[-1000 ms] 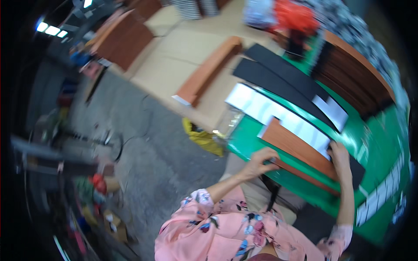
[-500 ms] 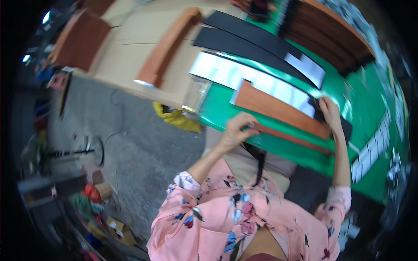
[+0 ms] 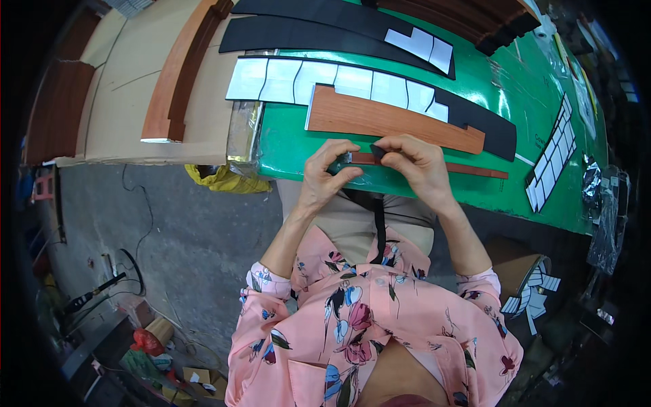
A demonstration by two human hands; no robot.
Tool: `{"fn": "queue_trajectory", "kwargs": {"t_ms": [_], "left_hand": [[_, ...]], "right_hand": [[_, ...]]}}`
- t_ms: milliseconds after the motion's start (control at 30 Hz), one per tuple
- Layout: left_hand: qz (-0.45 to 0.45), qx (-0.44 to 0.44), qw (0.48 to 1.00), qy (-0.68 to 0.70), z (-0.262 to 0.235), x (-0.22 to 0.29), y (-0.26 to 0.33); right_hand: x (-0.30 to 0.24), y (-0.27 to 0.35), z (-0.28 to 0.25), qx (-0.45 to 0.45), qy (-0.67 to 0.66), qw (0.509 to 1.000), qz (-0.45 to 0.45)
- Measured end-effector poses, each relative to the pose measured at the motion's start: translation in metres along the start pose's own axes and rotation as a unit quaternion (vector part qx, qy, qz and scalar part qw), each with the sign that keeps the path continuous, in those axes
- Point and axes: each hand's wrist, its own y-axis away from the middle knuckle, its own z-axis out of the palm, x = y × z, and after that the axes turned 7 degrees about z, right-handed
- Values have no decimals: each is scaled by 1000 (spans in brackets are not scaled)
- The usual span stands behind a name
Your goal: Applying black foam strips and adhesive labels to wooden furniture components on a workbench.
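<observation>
My left hand (image 3: pixel 327 173) curls round the left end of a narrow reddish-brown strip (image 3: pixel 468 169), at the green table's near edge. Between the thumb and fingers of my right hand (image 3: pixel 419 166) is a small black piece (image 3: pixel 377 150), held above the strip near its left end. Just beyond both hands lies a wider wood-grain panel (image 3: pixel 393 121) with a notched right end. It overlaps a long black sheet (image 3: pixel 494 133) partly covered by white backing pieces (image 3: pixel 319 81).
More black curved strips (image 3: pixel 291 35) lie farther back, one bearing white backing (image 3: pixel 422 49). A white-tiled strip (image 3: pixel 553 154) lies at right. Brown mouldings stand at left (image 3: pixel 180 74) and back right (image 3: pixel 468 20). A yellow bag (image 3: pixel 227 180) hangs below the table edge; a bin (image 3: pixel 515 268) holds white scraps.
My right hand has come left from the black sheet's right end to beside my left hand, now with the small black piece. My left hand stays at the strip's end. The view has turned.
</observation>
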Motion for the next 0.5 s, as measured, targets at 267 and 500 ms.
{"fn": "queue_trajectory", "kwargs": {"t_ms": [267, 500], "left_hand": [[-17, 10, 998, 59, -2, -4, -2], [2, 19, 998, 67, -3, -7, -1]], "right_hand": [[-8, 3, 23, 120, 193, 959, -166], [-10, 3, 30, 129, 262, 937, -192]]}}
